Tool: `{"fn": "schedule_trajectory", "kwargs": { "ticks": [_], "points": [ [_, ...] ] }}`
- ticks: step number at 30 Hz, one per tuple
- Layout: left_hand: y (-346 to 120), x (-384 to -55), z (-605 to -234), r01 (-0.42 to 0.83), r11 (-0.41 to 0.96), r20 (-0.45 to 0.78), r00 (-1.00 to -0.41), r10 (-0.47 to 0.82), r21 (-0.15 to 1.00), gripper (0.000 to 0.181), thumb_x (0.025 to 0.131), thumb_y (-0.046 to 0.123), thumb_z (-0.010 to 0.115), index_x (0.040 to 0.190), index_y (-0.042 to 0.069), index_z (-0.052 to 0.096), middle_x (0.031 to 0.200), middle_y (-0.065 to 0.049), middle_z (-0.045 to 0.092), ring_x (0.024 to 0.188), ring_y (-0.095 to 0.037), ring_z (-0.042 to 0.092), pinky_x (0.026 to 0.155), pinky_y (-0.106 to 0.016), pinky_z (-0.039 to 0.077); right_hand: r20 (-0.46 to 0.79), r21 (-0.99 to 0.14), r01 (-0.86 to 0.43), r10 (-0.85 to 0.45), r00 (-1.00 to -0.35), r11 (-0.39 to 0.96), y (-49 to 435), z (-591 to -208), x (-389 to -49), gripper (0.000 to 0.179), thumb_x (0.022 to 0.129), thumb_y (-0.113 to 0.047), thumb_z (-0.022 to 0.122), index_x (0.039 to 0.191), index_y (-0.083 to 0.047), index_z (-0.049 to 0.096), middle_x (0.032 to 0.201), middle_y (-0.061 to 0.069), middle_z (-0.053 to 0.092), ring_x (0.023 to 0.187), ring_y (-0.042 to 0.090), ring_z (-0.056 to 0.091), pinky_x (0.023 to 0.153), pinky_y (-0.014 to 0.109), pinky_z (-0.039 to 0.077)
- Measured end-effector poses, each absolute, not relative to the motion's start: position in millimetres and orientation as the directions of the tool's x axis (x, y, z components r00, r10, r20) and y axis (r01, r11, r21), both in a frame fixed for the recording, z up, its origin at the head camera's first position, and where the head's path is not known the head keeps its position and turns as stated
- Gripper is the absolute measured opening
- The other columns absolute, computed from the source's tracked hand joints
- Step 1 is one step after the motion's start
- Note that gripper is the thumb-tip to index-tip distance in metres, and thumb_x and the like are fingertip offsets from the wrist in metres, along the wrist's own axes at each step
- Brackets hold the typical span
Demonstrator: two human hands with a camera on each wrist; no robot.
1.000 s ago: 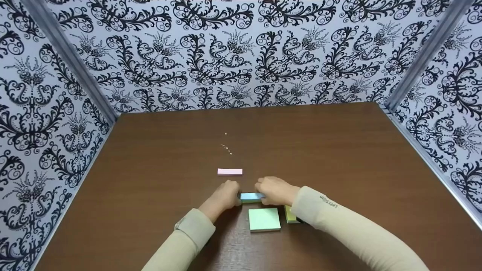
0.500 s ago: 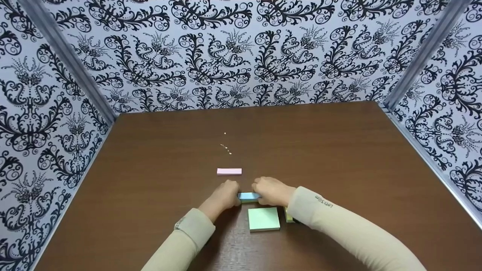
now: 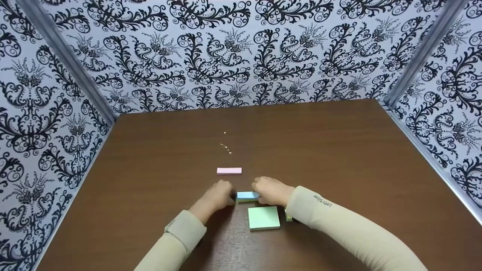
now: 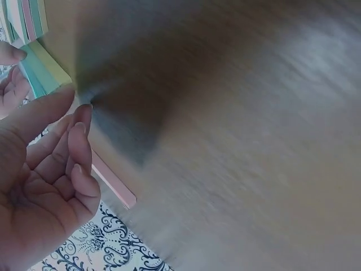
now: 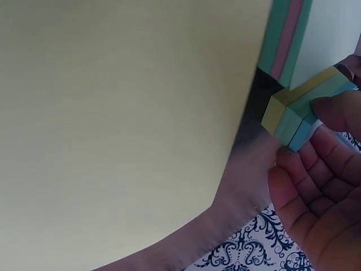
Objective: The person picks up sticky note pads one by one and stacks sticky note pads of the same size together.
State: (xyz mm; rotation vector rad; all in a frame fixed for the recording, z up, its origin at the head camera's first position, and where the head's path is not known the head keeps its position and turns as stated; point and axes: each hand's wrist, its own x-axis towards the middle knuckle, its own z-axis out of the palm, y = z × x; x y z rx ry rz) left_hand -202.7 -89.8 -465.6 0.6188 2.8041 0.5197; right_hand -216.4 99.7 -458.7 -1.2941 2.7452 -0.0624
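Observation:
In the head view, my right hand (image 3: 273,190) pinches the right end of a narrow stack of sticky notes (image 3: 246,195), blue on top. The right wrist view shows its yellow, green and blue layers between thumb and fingers. My left hand (image 3: 214,197) is just off the stack's left end. In the left wrist view its fingers are loosely bent, with nothing between thumb and fingertips. A square green sticky-note pad (image 3: 263,218) lies just in front of the stack; its green and pink layers show in the right wrist view.
A thin pink sticky-note strip (image 3: 229,171) lies behind the hands on the brown table (image 3: 320,150). A yellow pad (image 3: 289,216) is mostly hidden under the right wrist. Small pale specks (image 3: 226,148) lie farther back. Patterned walls (image 3: 233,56) enclose the table.
My left hand has come away from the sticky-note stack's left end, moving left and slightly toward me. The right hand shifted slightly left with the stack and keeps its hold.

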Motion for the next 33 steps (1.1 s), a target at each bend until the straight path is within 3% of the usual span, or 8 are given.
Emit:
{"fn": "schedule_trajectory", "kwargs": {
  "ticks": [5,10,16,21,28,33],
  "points": [
    [-89,-203,-469,0.359,0.824,-0.089,-0.895,0.438,0.438,0.012,0.075,0.012,0.072,0.082,0.004,0.066,0.075,-0.005,0.065,0.066,-0.015,0.057,0.06,-0.031,0.047,-0.1,-0.086,-0.749,-0.754,-0.649,0.657,98,-459,-216,0.013,0.077,-0.01,0.069,0.084,-0.002,0.061,0.078,0.009,0.058,0.068,0.022,0.054,0.063,0.034,0.045],
    [-86,-202,-471,0.369,0.828,-0.061,-0.9,0.432,0.422,0.011,0.076,0.012,0.071,0.081,0.003,0.066,0.075,-0.006,0.065,0.067,-0.017,0.059,0.06,-0.031,0.048,-0.102,-0.104,-0.747,-0.755,-0.648,0.656,98,-459,-217,0.014,0.078,-0.01,0.068,0.086,-0.001,0.062,0.083,0.01,0.061,0.073,0.024,0.058,0.067,0.034,0.047],
    [-83,-201,-469,0.392,0.842,-0.036,-0.9,0.435,0.371,0.009,0.074,0.01,0.071,0.074,0.002,0.066,0.069,-0.005,0.063,0.061,-0.015,0.054,0.058,-0.031,0.047,-0.121,-0.167,-0.741,-0.759,-0.639,0.65,100,-456,-219,0.013,0.08,-0.008,0.067,0.091,-0.001,0.064,0.088,0.011,0.063,0.079,0.024,0.061,0.069,0.032,0.049],
    [-81,-202,-470,0.41,0.85,-0.013,-0.899,0.438,0.331,0.012,0.071,0.007,0.071,0.064,0.005,0.061,0.059,0.0,0.056,0.054,-0.011,0.042,0.052,-0.028,0.041,-0.131,-0.202,-0.74,-0.766,-0.629,0.642,103,-453,-219,0.014,0.082,-0.009,0.066,0.094,-0.001,0.065,0.089,0.011,0.063,0.08,0.024,0.062,0.068,0.031,0.049],
    [-79,-203,-472,0.401,0.86,-0.005,-0.906,0.424,0.315,0.019,0.069,0.009,0.072,0.06,0.006,0.056,0.057,0.002,0.048,0.054,-0.011,0.039,0.052,-0.029,0.039,-0.096,-0.132,-0.794,-0.805,-0.586,0.593,106,-454,-220,0.01,0.079,-0.008,0.068,0.085,-0.002,0.063,0.078,0.007,0.057,0.066,0.018,0.054,0.058,0.028,0.044],
    [-78,-205,-471,0.386,0.859,-0.038,-0.906,0.422,0.337,0.016,0.07,0.007,0.072,0.062,0.006,0.059,0.058,0.002,0.049,0.054,-0.011,0.039,0.052,-0.027,0.038,-0.112,-0.106,-0.79,-0.797,-0.593,0.603,107,-453,-219,0.013,0.078,-0.006,0.068,0.087,-0.003,0.06,0.079,0.008,0.058,0.069,0.019,0.055,0.06,0.029,0.045]
  ]
}}
